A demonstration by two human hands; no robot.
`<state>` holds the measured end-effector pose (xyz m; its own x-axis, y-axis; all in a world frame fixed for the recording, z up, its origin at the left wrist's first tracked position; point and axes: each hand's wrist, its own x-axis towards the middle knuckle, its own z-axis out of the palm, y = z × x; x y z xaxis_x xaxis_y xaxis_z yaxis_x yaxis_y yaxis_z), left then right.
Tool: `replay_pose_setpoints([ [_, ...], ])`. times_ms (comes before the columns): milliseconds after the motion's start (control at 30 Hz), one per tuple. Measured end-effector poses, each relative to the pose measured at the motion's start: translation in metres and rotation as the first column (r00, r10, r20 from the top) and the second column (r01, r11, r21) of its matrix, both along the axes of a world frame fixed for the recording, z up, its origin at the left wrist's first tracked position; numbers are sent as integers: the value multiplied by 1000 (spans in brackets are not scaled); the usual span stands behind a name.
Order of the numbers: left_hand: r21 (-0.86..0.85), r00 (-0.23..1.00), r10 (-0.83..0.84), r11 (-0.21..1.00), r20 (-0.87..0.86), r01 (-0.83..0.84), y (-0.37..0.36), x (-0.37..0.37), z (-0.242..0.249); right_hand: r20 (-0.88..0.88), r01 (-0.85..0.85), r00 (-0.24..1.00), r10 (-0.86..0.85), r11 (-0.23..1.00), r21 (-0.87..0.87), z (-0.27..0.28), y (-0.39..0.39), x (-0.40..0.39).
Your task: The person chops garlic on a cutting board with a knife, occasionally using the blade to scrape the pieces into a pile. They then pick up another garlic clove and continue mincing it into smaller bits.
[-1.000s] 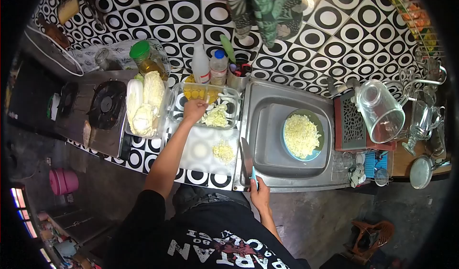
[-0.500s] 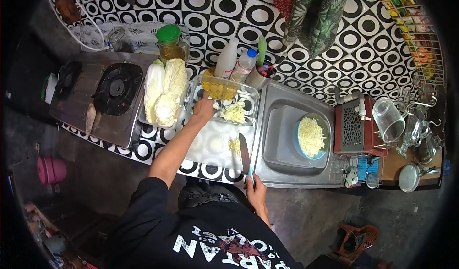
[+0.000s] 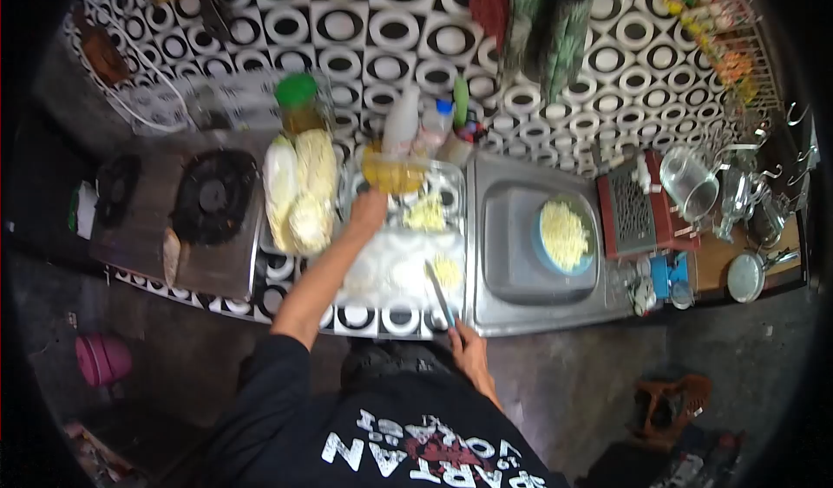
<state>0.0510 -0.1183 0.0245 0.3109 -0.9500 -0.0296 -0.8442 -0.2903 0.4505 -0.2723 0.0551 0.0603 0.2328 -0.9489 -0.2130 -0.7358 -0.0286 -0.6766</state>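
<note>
My right hand (image 3: pixel 468 349) grips the blue handle of a kitchen knife (image 3: pixel 436 290). Its blade lies at the left edge of a small heap of finely chopped pale yellow pieces (image 3: pixel 448 271) on the white cutting board (image 3: pixel 364 284). My left hand (image 3: pixel 370 210) reaches to the near left part of a clear divided tray (image 3: pixel 462 195); its fingers are blurred and partly hidden. Yellow pieces (image 3: pixel 390 176) fill the tray's far compartment, and pale sliced pieces (image 3: pixel 424 214) lie in the near right one.
Cabbages (image 3: pixel 304 184) sit left of the tray, beside the gas stove (image 3: pixel 208 197). In the sink (image 3: pixel 503 295) at right stands a blue bowl of shredded cabbage (image 3: pixel 564 236). Bottles (image 3: pixel 402 124) and a green-lidded jar (image 3: pixel 298 106) line the wall.
The knife has turned from broadside to nearly edge-on and now meets the chopped heap. My left hand stays at the tray. The whole view has shifted slightly and blurred.
</note>
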Motion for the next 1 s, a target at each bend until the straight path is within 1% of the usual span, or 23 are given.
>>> replay_pose_setpoints([
  [33,-32,995,49,998,-84,-52,2,0,-7,-30,-46,999,44,997,-68,-5,-1,1],
  [67,13,999,9,1000,-45,-8,5,0,-3,-18,-42,999,42,999,-34,5,-3,8],
  [100,8,997,44,999,-58,-44,12,-1,5,-34,-67,997,65,994,-82,3,-4,9],
  [133,70,998,29,997,-51,-25,13,-1,4,-57,-105,993,100,989,-106,3,-6,11],
  [167,15,999,-32,999,8,31,15,-1,-11,-25,-142,990,140,979,-145,7,-8,14],
  [233,43,1000,-12,999,19,11,14,-7,-9,12,-205,977,212,959,-198,-3,-12,14],
  [267,42,1000,2,999,-18,-1,22,-12,14,-6,-225,974,227,958,-176,-11,-12,14],
  [300,54,999,-29,998,38,27,21,-12,7,4,-222,975,223,971,-93,-15,-13,15],
  [333,76,998,-19,997,66,14,24,-15,17,-39,-220,975,220,975,-10,-18,-16,18],
  [367,104,996,-8,995,90,-1,30,-19,28,15,-203,979,202,974,98,-18,-15,19],
  [433,107,998,33,993,59,-39,32,-21,25,-16,-231,972,234,967,109,-9,-19,26],
  [500,127,997,73,989,33,-77,35,-22,27,49,-314,948,314,949,-7,-26,-29,24],
  [533,154,995,95,983,24,-98,35,-21,29,81,-299,950,302,953,-48,-33,-31,24],
  [567,151,990,138,980,-24,-132,37,-21,30,87,-301,948,305,952,-58,-39,-33,24],
  [633,143,984,173,976,-47,-165,36,-16,19,142,-217,960,242,961,-173,-53,-34,23],
  [667,133,985,169,978,-44,-162,38,-14,15,126,-211,962,241,954,-212,-61,-35,21],
  [700,119,979,182,978,-90,-171,41,-13,17,92,-209,971,219,972,-108,-52,-35,21],
  [733,109,972,193,978,-133,-180,43,-12,18,100,-211,969,225,968,-136,-44,-33,21],
  [767,105,974,188,979,-124,-176,45,-12,13,110,-210,967,229,965,-160,-39,-30,23],
  [800,11,956,206,978,-210,-209,49,-13,15,119,-202,968,223,966,-162,-38,-27,25],
  [833,-77,931,213,966,-298,-245,51,-14,17,145,-153,972,184,968,-201,-38,-25,28],
  [867,-109,918,210,960,-337,-260,51,-15,19,169,-102,975,145,966,-237,-37,-23,30],
  [1000,-152,906,220,945,-362,-290,72,-30,24,155,-116,977,148,974,-197,-36,-27,32],
])
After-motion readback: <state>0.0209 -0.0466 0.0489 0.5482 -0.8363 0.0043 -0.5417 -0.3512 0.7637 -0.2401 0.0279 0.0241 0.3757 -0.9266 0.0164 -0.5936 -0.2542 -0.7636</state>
